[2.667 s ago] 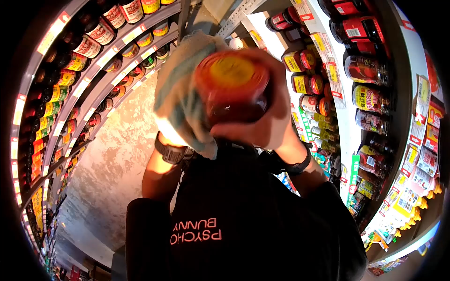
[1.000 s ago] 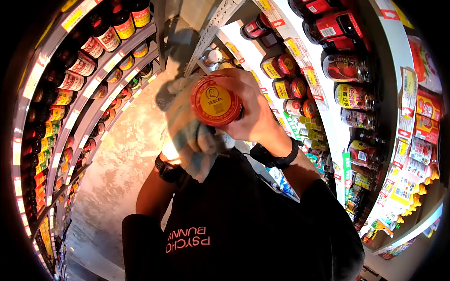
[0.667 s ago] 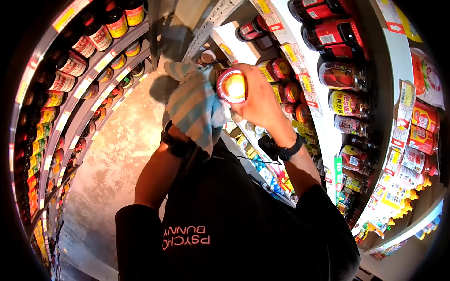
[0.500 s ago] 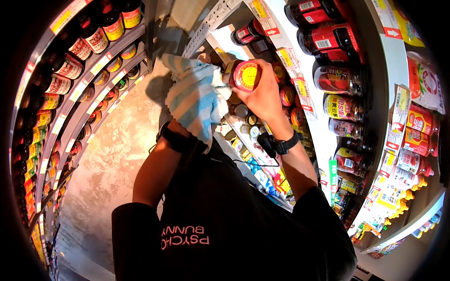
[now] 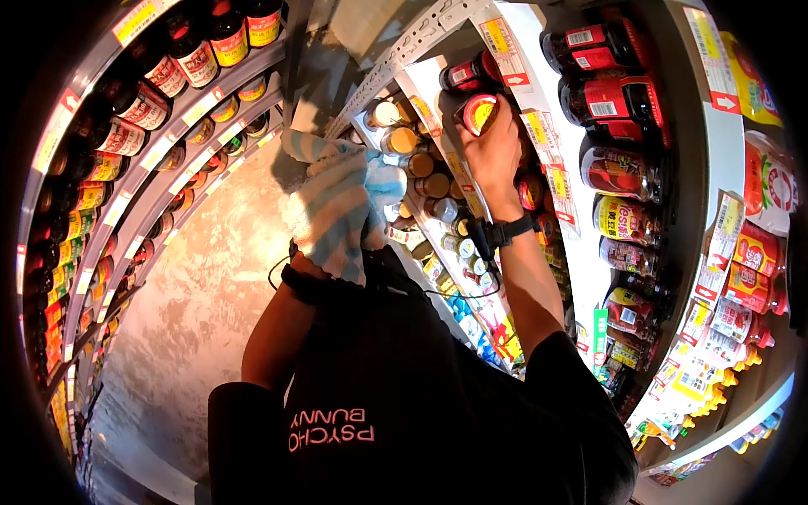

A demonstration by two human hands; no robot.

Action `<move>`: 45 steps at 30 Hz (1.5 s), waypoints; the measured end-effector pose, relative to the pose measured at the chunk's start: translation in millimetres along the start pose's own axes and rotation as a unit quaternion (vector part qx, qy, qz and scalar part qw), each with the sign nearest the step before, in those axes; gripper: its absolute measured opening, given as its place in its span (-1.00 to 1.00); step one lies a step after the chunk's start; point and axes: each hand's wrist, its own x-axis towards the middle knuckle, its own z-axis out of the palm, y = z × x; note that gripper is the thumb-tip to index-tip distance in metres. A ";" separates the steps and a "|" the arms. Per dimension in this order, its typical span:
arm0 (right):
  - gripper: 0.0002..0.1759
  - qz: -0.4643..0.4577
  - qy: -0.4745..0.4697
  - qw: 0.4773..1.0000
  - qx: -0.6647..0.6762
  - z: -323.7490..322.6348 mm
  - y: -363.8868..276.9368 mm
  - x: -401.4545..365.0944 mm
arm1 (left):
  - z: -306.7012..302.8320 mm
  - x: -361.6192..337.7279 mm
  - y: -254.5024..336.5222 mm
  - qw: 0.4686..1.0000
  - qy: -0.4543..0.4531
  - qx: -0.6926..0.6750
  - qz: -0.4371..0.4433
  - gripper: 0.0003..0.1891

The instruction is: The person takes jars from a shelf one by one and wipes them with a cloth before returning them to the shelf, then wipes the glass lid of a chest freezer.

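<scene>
A blue-and-white striped cloth (image 5: 337, 202) is bunched over my left hand, which carries it; the fingers are hidden in its folds, and only the wrist and forearm (image 5: 282, 324) show below. My right hand (image 5: 497, 151) is closed around a jar with a red and yellow lid (image 5: 481, 114). It has this jar at the shelf, beside a dark jar with a red label (image 5: 471, 73). More red-lidded jars (image 5: 530, 191) sit just below that hand, partly covered by it.
Curved shelves of dark sauce bottles (image 5: 198, 63) run along the left. Rows of gold-lidded jars (image 5: 402, 140) fill a lower shelf in front. On the right, a shelf (image 5: 581, 269) holds dark jars lying sideways in view, with price tags (image 5: 539, 130) along edges. Bare floor (image 5: 194, 337) lies left.
My right hand has moved the jar up and away from the cloth, to the shelf. The left hand with the cloth has drawn back slightly, and the two hands are now apart.
</scene>
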 end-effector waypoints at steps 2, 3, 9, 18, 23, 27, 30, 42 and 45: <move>-0.14 0.033 -0.024 0.999 -0.015 2.6 -2.9 9.4 | -1.5 -47.1 4.2 0.827 0.015 -0.362 -0.429 -0.23; -0.13 0.063 -0.046 0.996 -0.030 2.9 -5.1 13.5 | -6.0 -50.7 3.2 0.828 0.015 -0.361 -0.429 -0.23; -0.04 0.106 -0.066 0.992 -0.010 11.9 -2.0 29.1 | -27.6 -59.0 -1.7 0.721 0.027 -0.398 -0.568 -0.39; -0.35 0.131 -0.088 0.987 0.019 22.4 17.6 41.1 | -47.2 -71.1 6.3 0.695 0.052 -0.405 -0.592 -0.48; -0.28 0.014 0.023 0.997 -0.077 42.2 48.0 39.6 | -53.0 -78.0 10.6 0.681 0.053 -0.408 -0.606 -0.53; -0.20 0.034 0.004 0.995 -0.097 31.2 51.9 30.0 | -56.2 -80.1 15.6 0.677 0.041 -0.411 -0.609 -0.56; -0.21 0.160 -0.058 0.983 -0.073 -5.6 24.6 9.3 | -56.2 -81.6 17.4 0.674 0.033 -0.417 -0.609 -0.59; -0.34 0.163 -0.168 0.967 -0.106 -6.9 61.0 -9.6 | -66.6 -90.2 24.4 0.672 0.026 -0.419 -0.610 -0.71; -0.31 0.229 -0.284 0.927 -0.086 -14.8 56.3 2.2 | -71.6 -91.2 27.4 0.673 0.033 -0.416 -0.611 -0.74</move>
